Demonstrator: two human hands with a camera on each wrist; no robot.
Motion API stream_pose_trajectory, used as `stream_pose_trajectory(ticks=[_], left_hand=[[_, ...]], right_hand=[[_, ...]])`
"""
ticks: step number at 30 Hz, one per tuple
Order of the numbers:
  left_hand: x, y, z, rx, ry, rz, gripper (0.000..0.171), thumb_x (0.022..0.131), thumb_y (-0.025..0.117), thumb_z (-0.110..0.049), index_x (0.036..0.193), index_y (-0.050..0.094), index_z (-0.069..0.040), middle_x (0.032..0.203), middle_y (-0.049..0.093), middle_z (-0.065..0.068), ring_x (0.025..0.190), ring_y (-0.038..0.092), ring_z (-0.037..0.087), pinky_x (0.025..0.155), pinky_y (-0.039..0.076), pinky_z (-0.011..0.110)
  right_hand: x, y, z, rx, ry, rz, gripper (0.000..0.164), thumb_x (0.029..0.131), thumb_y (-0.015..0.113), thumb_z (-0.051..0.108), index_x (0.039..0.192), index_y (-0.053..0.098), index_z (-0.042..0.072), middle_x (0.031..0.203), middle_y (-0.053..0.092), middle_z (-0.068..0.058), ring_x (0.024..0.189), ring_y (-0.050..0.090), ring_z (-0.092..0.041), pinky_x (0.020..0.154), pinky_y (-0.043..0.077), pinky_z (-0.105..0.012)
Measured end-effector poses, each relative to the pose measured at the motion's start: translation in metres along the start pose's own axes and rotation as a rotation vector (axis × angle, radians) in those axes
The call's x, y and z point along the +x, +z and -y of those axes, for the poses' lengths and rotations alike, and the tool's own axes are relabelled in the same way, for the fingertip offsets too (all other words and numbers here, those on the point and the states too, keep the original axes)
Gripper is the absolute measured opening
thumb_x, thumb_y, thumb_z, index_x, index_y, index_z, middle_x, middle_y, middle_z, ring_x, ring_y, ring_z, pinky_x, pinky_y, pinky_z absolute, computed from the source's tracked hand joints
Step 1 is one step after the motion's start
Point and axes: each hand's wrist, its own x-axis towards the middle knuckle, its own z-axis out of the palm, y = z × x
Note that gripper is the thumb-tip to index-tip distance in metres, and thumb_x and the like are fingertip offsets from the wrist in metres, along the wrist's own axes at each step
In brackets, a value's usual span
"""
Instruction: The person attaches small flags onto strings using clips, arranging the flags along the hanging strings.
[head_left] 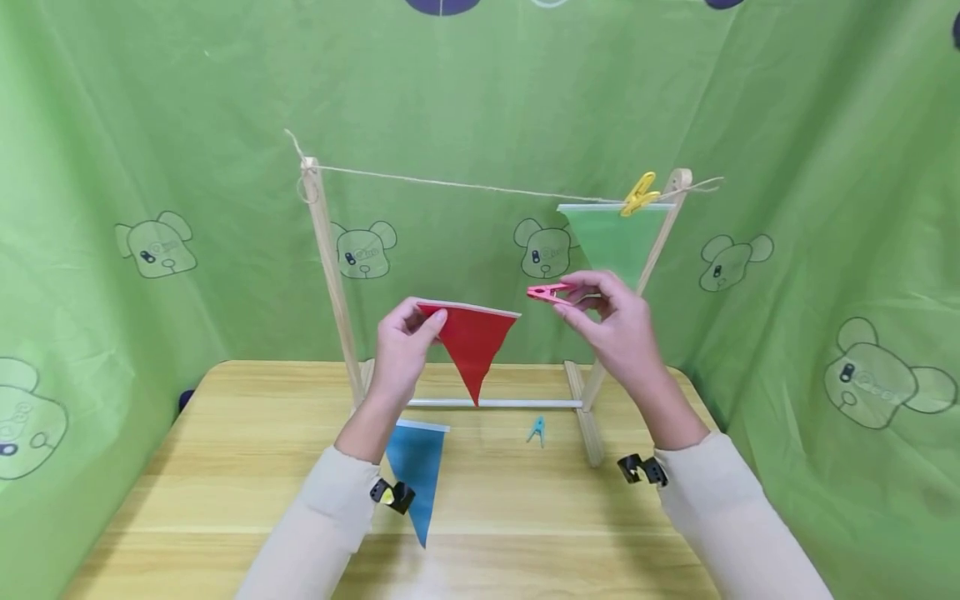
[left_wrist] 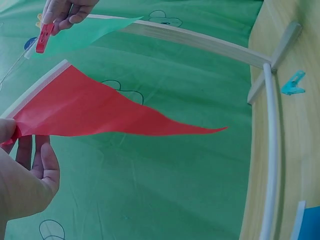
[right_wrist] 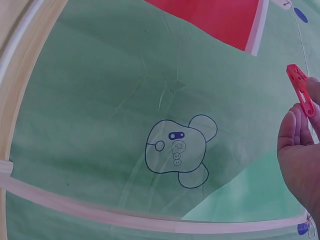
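Observation:
My left hand (head_left: 402, 346) pinches a red triangular flag (head_left: 474, 342) by the left end of its white top edge, and the flag's tip points down. To its right, my right hand (head_left: 617, 325) holds a pink clothespin (head_left: 550, 292) between thumb and fingers, its nose toward the flag but apart from it. Both hands are below the string (head_left: 450, 183) stretched between two wooden posts. A green flag (head_left: 618, 237) hangs at the string's right end under a yellow clothespin (head_left: 639, 195). In the right wrist view only part of the red flag (right_wrist: 220, 20) shows.
On the wooden table (head_left: 495, 517) lie a blue flag (head_left: 420, 467), partly behind the left sleeve, and a small blue clothespin (head_left: 536, 431). The left post (head_left: 330, 258) and right post (head_left: 660, 237) stand on feet joined by a white bar (head_left: 517, 403). Green printed cloth surrounds the table.

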Motion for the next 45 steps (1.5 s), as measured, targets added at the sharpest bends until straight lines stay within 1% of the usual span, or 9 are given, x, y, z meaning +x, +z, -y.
stream_pose_trajectory(ticks=[2, 3, 8, 13, 21, 25, 29, 38, 45], left_hand=[[0.002, 0.001, -0.003, -0.001, 0.007, -0.002, 0.014, 0.098, 0.07, -0.009, 0.107, 0.069, 0.001, 0.094, 0.069, 0.004, 0.084, 0.065, 0.018, 0.076, 0.06, 0.026], [0.003, 0.001, -0.004, 0.0, 0.012, -0.004, 0.014, 0.098, 0.07, -0.009, 0.107, 0.069, 0.002, 0.093, 0.069, 0.004, 0.084, 0.065, 0.018, 0.077, 0.061, 0.028], [0.009, 0.004, -0.009, -0.008, 0.03, -0.015, 0.015, 0.097, 0.071, -0.009, 0.106, 0.07, 0.003, 0.088, 0.069, 0.001, 0.082, 0.063, 0.015, 0.076, 0.06, 0.027], [0.012, 0.006, -0.013, -0.014, 0.04, -0.021, 0.014, 0.097, 0.072, -0.01, 0.105, 0.07, 0.002, 0.087, 0.069, 0.0, 0.079, 0.062, 0.014, 0.072, 0.058, 0.024], [0.019, 0.009, -0.017, -0.027, 0.05, -0.035, 0.014, 0.096, 0.073, -0.007, 0.104, 0.07, 0.004, 0.086, 0.068, -0.001, 0.079, 0.061, 0.015, 0.069, 0.057, 0.023], [0.021, 0.011, -0.018, -0.033, 0.051, -0.038, 0.014, 0.096, 0.073, -0.007, 0.103, 0.069, 0.005, 0.085, 0.068, 0.0, 0.079, 0.06, 0.015, 0.068, 0.057, 0.023], [0.024, 0.011, -0.019, -0.036, 0.056, -0.036, 0.012, 0.096, 0.072, -0.007, 0.102, 0.069, 0.002, 0.085, 0.067, 0.0, 0.078, 0.06, 0.015, 0.068, 0.057, 0.023], [0.033, 0.01, -0.028, -0.057, 0.093, -0.061, 0.012, 0.097, 0.071, -0.006, 0.102, 0.068, 0.004, 0.083, 0.066, 0.0, 0.077, 0.06, 0.013, 0.068, 0.056, 0.022], [0.039, 0.011, -0.029, -0.08, 0.072, -0.085, 0.011, 0.095, 0.072, -0.003, 0.101, 0.068, 0.004, 0.081, 0.066, -0.001, 0.075, 0.06, 0.012, 0.066, 0.056, 0.022]], right_hand=[[0.002, 0.0, 0.002, 0.008, -0.004, -0.003, 0.033, 0.087, 0.077, -0.006, 0.118, 0.068, -0.003, 0.106, 0.065, -0.005, 0.091, 0.064, -0.012, 0.08, 0.057, -0.015], [0.003, 0.001, 0.003, 0.013, -0.007, -0.004, 0.033, 0.087, 0.077, -0.006, 0.118, 0.068, -0.003, 0.107, 0.065, -0.008, 0.091, 0.064, -0.012, 0.08, 0.056, -0.014], [0.008, 0.0, 0.007, 0.021, -0.029, -0.009, 0.033, 0.087, 0.077, -0.006, 0.119, 0.068, -0.004, 0.11, 0.064, -0.014, 0.093, 0.064, -0.012, 0.081, 0.056, -0.015], [0.013, -0.001, 0.014, 0.004, -0.033, -0.008, 0.032, 0.087, 0.078, -0.005, 0.118, 0.07, -0.004, 0.109, 0.064, -0.01, 0.093, 0.064, -0.011, 0.082, 0.056, -0.015], [0.023, -0.004, 0.022, -0.031, -0.06, 0.008, 0.033, 0.087, 0.078, -0.004, 0.12, 0.07, -0.003, 0.109, 0.065, -0.011, 0.093, 0.064, -0.01, 0.082, 0.056, -0.013], [0.026, -0.005, 0.023, -0.059, -0.066, 0.009, 0.034, 0.087, 0.079, -0.003, 0.12, 0.07, -0.001, 0.109, 0.065, -0.01, 0.093, 0.064, -0.009, 0.082, 0.056, -0.014], [0.03, -0.006, 0.025, -0.079, -0.078, 0.008, 0.034, 0.088, 0.078, -0.003, 0.12, 0.07, -0.002, 0.109, 0.065, -0.009, 0.093, 0.064, -0.008, 0.082, 0.056, -0.014], [0.042, -0.007, 0.029, -0.173, -0.134, 0.015, 0.035, 0.089, 0.078, 0.0, 0.123, 0.069, -0.002, 0.11, 0.066, -0.011, 0.094, 0.062, -0.006, 0.082, 0.054, -0.011], [0.046, -0.007, 0.036, -0.213, -0.119, 0.031, 0.036, 0.088, 0.079, 0.001, 0.123, 0.067, -0.002, 0.109, 0.067, -0.012, 0.093, 0.061, -0.005, 0.083, 0.053, -0.01]])
